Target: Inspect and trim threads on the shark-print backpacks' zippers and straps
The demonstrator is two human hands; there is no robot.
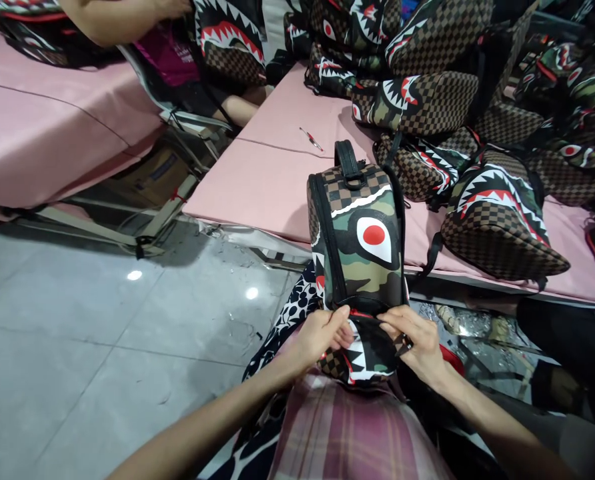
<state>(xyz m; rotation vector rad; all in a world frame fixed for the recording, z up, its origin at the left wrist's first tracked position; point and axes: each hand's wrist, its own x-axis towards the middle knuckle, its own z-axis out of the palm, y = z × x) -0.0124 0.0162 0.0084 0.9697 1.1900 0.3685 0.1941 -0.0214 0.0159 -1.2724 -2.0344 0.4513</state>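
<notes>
A checkered and camouflage backpack (365, 233) with a red eye and shark teeth stands on the person's lap, leaning on the pink table's edge. Its black top handle points up. My left hand (327, 337) pinches the left end of the front pocket's opening, where a strip of red shows. At the right end of that opening, my right hand (415, 337) has its fingers closed on the pocket edge, with a small dark item by the palm that I cannot make out.
Several similar backpacks (497, 213) are heaped on the pink table (257, 180) at the right and back. A red and white pen (311, 139) lies there. Another person (162, 40) sits beyond, holding a backpack. A second pink table (52, 127) is at the left.
</notes>
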